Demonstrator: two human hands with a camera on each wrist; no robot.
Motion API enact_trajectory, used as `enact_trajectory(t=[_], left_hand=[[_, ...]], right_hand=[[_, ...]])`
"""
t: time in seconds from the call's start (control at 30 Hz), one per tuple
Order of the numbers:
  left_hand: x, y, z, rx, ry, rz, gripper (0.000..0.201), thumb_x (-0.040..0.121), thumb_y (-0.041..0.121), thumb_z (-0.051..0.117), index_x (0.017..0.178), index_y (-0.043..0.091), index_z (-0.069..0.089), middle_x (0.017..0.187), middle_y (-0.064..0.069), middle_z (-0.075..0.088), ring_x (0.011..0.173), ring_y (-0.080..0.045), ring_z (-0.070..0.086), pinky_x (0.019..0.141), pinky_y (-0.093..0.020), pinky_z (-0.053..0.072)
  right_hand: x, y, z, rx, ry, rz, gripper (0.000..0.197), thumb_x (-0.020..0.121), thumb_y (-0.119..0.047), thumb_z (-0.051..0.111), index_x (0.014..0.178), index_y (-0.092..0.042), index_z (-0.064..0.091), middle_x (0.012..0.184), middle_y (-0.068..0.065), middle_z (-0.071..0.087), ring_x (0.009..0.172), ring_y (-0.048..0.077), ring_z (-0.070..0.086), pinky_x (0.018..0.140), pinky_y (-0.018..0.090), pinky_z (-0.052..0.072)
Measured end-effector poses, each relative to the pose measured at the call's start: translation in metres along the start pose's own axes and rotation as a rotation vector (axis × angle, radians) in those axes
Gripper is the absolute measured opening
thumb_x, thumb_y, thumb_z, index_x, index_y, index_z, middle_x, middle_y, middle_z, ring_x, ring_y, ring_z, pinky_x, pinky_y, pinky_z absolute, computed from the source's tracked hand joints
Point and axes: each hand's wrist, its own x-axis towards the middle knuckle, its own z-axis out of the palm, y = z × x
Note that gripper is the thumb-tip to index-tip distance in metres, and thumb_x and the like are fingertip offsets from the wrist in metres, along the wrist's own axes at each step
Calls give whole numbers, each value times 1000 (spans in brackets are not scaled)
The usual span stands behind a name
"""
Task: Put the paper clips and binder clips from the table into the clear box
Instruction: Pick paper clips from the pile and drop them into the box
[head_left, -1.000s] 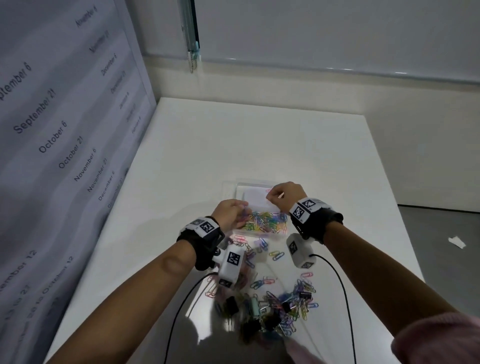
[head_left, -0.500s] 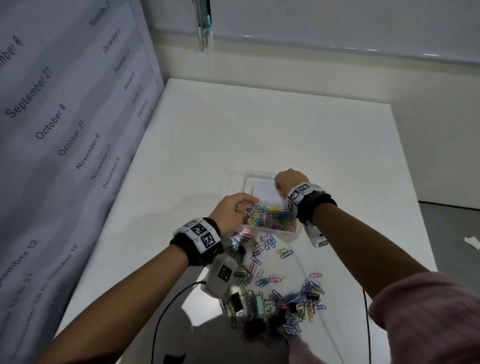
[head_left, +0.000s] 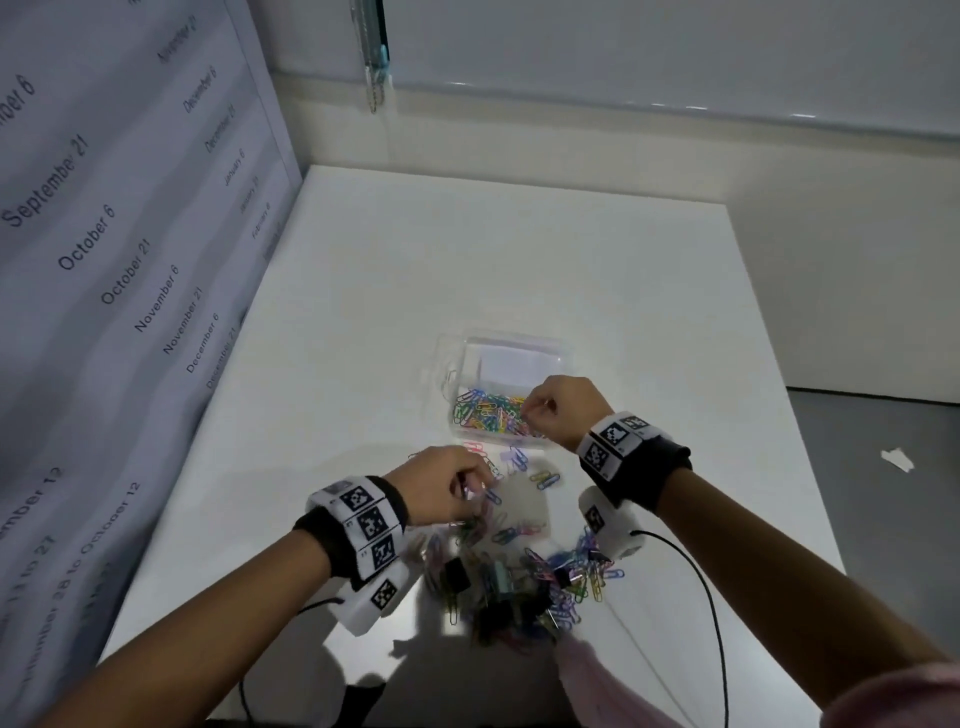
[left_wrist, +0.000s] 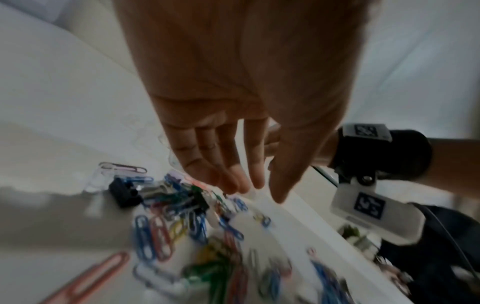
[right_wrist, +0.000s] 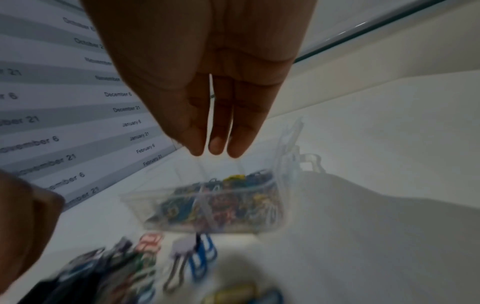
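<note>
Left hand (head_left: 441, 491) dropped to paper clips (head_left: 540, 577), clear box (head_left: 467, 364) long axis front-back

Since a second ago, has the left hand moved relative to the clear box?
Yes. The left hand has drawn back from the clear box, where it was at the near left corner, toward the person, and is now over the loose paper clips on the table.

wall chart (head_left: 130, 234): dates sept 21–feb 21.

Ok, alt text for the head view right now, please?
Right hand hovers over the clear box of coloured paper clips; left hand reaches into the loose pile of clips on the white table.
</note>
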Motion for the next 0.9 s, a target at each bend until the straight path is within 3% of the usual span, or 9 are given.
enact_trajectory(t=[0.1, 0.2, 0.27, 0.37, 0.47, 0.53, 0.67, 0.77, 0.9], left_hand=[[-6, 3, 15, 207, -167, 60, 30, 76, 18, 71, 105, 14, 64, 96, -4, 67, 67, -8, 50, 60, -7, 36], [-9, 9, 29, 283, -215, 71, 33, 76, 25, 73, 104, 13, 63, 100, -6, 68, 77, -11, 50, 62, -18, 36], [-12, 13, 40, 311, -220, 58, 40, 74, 31, 75, 108, 13, 60, 104, -6, 66, 82, -12, 50, 67, -19, 40], [-15, 15, 59, 391, -229, 9, 55, 70, 43, 75, 112, 15, 53, 112, -6, 57, 99, -21, 53, 84, -32, 47], [-16, 14, 72, 449, -206, -6, 60, 70, 45, 74, 113, 12, 50, 115, -8, 52, 104, -25, 52, 89, -38, 47], [-16, 15, 76, 443, -166, -13, 53, 73, 39, 73, 111, 10, 51, 113, -9, 51, 103, -26, 52, 85, -35, 46], [-17, 17, 71, 423, -133, -17, 37, 80, 31, 66, 107, 10, 54, 112, -9, 54, 100, -25, 53, 80, -32, 44], [-20, 15, 59, 373, -64, -16, 34, 78, 32, 68, 104, 13, 55, 97, -3, 53, 82, -19, 51, 70, -27, 40], [-27, 9, 37, 272, 41, -9, 27, 74, 23, 68, 97, 15, 56, 84, 4, 52, 68, -11, 47, 58, -19, 37]], right_hand=[[-23, 7, 14, 12, 11, -5, 23, 80, -6, 53, 92, -9, 72, 101, 10, 69, 94, 25, 61, 79, 24, 42], [-53, 17, 30, 2, 3, -63, 16, 73, -3, 59, 82, -10, 71, 89, 11, 70, 78, 27, 61, 79, 36, 53], [-70, 22, 38, -8, -70, -64, 16, 69, -3, 64, 83, -9, 71, 83, 11, 67, 70, 23, 57, 75, 34, 53], [-91, 23, 45, -95, -261, 13, 24, 74, -17, 69, 97, -14, 67, 92, 4, 58, 78, 16, 49, 73, 21, 38], [-107, 24, 57, -176, -338, 24, 32, 73, -26, 71, 103, -17, 64, 107, 8, 60, 95, 24, 57, 76, 25, 41], [-114, 26, 65, -182, -343, 40, 32, 74, -24, 70, 104, -15, 65, 110, 10, 60, 102, 26, 58, 79, 28, 44], [-115, 32, 66, -170, -276, 88, 23, 76, -18, 63, 97, -10, 66, 106, 14, 61, 99, 31, 60, 79, 33, 48], [-110, 41, 59, -142, -215, 116, 22, 74, -13, 63, 95, -10, 67, 105, 14, 62, 99, 30, 58, 81, 32, 47], [-108, 48, 60, -85, -153, 0, 29, 70, -3, 61, 99, -5, 66, 99, 21, 61, 95, 37, 58, 81, 38, 46]])
